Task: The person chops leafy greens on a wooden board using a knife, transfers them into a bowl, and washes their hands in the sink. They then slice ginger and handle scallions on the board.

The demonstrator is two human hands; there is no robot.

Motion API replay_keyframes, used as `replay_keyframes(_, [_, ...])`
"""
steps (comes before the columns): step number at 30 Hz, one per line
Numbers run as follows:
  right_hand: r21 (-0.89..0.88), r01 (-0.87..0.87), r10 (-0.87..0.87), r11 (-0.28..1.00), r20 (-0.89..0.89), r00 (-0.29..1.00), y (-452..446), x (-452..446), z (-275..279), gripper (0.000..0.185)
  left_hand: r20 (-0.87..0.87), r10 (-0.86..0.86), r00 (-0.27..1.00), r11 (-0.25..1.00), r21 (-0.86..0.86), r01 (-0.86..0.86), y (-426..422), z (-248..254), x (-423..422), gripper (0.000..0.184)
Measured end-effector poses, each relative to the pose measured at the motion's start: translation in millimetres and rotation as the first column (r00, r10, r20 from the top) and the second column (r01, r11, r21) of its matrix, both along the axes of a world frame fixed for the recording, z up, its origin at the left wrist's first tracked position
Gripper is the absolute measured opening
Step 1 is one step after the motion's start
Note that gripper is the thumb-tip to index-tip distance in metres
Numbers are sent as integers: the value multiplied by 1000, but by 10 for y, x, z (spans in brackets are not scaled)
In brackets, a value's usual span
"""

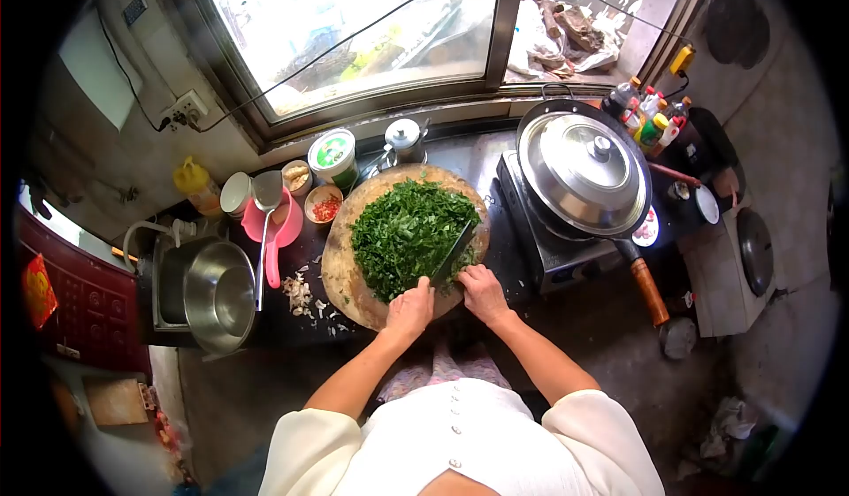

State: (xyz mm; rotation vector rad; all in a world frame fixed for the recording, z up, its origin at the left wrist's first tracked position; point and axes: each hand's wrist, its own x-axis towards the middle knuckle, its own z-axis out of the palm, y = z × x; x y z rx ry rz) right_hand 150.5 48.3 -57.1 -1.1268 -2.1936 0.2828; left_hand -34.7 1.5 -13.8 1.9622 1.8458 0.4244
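Left hand [409, 310] squeezes the end of a dark, flat knife [455, 252], its blade at a heap of chopped green leaves [402, 231] on a round wooden board [340, 270]. Right hand [484, 293] bends beside them; I can't tell if it pinches anything.

No readable text, blurred green label [334, 149] on white tub [343, 176], bottle labels [653, 130] illegible

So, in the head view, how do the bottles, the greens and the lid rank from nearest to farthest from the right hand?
From the right hand:
1. Greens: just ahead and to its left, on the board.
2. Lid: ahead and right, on the pan.
3. Bottles: farther right, beyond the lid.
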Motion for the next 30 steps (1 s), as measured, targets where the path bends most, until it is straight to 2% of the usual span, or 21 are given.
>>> replay_keyframes(4, [-52, 54, -57, 997, -55, 997, 39, 14, -49, 22, -31, -47, 998, 998, 46, 49, -126, 163, 24, 15])
replay_keyframes(7, [-37, 101, -101, 994, 11, 995, 17, 2, -54, 22, -68, -74, 995, 996, -46, 71, -73, 42, 48, 12])
replay_keyframes(13, [-96, 123, -139, 988, -185, 973, -33, -5, -95, 21, -16, -108, 994, 994, -2, 108, -115, 175, -25, 13])
replay_keyframes(14, [-131, 167, -191, 977, -204, 960, -34, -27, -104, 20, -34, -133, 991, 991, -14, 132, -148, -7, -50, 12])
replay_keyframes(16, [-201, 249, -293, 947, -234, 927, -37, -76, -133, 20, -17, -126, 992, 992, -18, 126, -81, 84, -70, 12])
replay_keyframes(19, [-226, 297, -358, 928, -312, 880, -55, -100, -179, 18, 8, -132, 991, 991, -13, 132, -85, 164, -117, 14])
replay_keyframes(22, [-375, 396, -517, 838, -313, 797, -36, -164, -294, 20, -12, -145, 989, 989, -33, 144, -137, 102, -186, 15])
replay_keyframes(25, [-454, 395, -578, 798, -394, 714, 0, -254, -392, 25, 38, -122, 992, 990, -60, 124, -151, 182, -328, 16])
replay_keyframes(26, [-489, 379, -571, 786, -339, 748, 13, -278, -410, 43, 62, -100, 993, 994, -45, 103, -143, 245, -387, 17])
replay_keyframes(29, [-528, 349, -571, 774, -347, 744, 10, -631, -48, 67, 89, 12, 996, 1000, 23, -14, -145, 500, -578, 17])
replay_keyframes(30, [-459, 385, -539, 800, -269, 798, 35, -733, -47, 90, 99, 50, 994, 998, 29, -53, -129, 536, -654, 17])
